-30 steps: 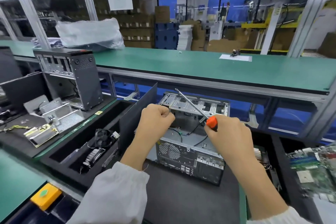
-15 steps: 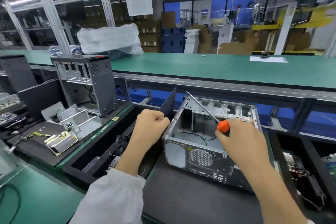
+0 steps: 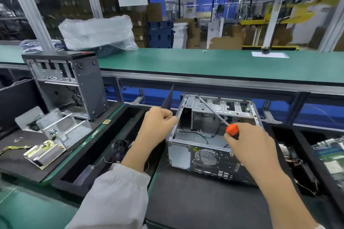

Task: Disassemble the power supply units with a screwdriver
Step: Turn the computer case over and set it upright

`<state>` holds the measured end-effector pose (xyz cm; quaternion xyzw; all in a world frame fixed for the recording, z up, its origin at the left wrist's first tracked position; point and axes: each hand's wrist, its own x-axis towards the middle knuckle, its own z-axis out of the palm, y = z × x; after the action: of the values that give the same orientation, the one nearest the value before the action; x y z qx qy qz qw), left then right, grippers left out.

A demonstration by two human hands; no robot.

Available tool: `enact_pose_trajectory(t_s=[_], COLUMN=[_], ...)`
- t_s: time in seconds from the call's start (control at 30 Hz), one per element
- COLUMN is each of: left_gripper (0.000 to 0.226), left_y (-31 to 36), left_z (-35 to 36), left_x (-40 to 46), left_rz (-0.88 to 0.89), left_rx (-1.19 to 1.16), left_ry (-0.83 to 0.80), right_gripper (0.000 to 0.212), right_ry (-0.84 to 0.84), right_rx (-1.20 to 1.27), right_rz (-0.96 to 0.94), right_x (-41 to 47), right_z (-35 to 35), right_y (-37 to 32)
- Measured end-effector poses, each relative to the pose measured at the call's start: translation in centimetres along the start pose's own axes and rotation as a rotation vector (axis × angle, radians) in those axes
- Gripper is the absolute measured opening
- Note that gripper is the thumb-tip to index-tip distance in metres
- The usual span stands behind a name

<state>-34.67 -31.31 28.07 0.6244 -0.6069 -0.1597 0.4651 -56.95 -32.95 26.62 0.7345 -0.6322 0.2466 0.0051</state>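
Meanwhile the open computer case (image 3: pixel 214 141) had drifted from centre to right of centre; right hand (image 3: pixel 247 145) gripped the screwdriver (image 3: pixel 231 129) above it, left hand (image 3: pixel 158 122) fisted, contents hidden, so unscrewing looked pending.

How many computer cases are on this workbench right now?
2. One open case lies between the hands in front; another case stands upright at the left. Others may be out of view.

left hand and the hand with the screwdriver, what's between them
In the head view, the open computer case lies between the left hand and right hand; the screwdriver shaft slants over it.
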Motion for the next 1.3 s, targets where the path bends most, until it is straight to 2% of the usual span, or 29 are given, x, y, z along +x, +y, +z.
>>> enact_pose_trajectory(t_s=[0.47, 0.57, 0.7, 0.93, 1.0, 1.13, 1.3], left_gripper=[0.055, 0.055, 0.050, 0.052, 0.051, 0.050, 0.048], left_y=[-2.9, -4.3, -6.5, -8.7, -9.1, -9.6, -10.3], left_z=[-1.4, -2.8, -4.5, -5.9, -5.9, -5.0, -1.9], left_x=[2.3, 2.5, 3.4, 6.2, 7.2, 8.9, 10.5], left_rz=[-0.123, -0.163, -0.203, -0.158, -0.157, -0.137, -0.156], left_rx=[0.041, 0.058, 0.082, 0.106, 0.104, 0.058, 0.035], left_ry=[0.001, 0.009, -0.022, -0.148, -0.181, -0.248, -0.290], right_gripper=[0.014, 0.025, 0.021, 0.033, 0.029, 0.016, 0.018], right_ry=[-0.086, -0.132, -0.143, -0.113, -0.108, -0.086, -0.069], right_rx=[0.017, 0.046, 0.043, 0.048, 0.043, 0.017, -0.062], right_rz=[-0.063, -0.075, -0.099, -0.096, -0.084, -0.055, 0.052], right_x=[3.7, 4.2, 4.8, 6.3, 6.7, 7.0, 8.4], right_z=[4.0, 5.4, 6.9, 8.7, 9.1, 9.4, 8.9], right_y=[-2.9, -4.9, -7.8, -13.3, -14.2, -14.3, -10.1])
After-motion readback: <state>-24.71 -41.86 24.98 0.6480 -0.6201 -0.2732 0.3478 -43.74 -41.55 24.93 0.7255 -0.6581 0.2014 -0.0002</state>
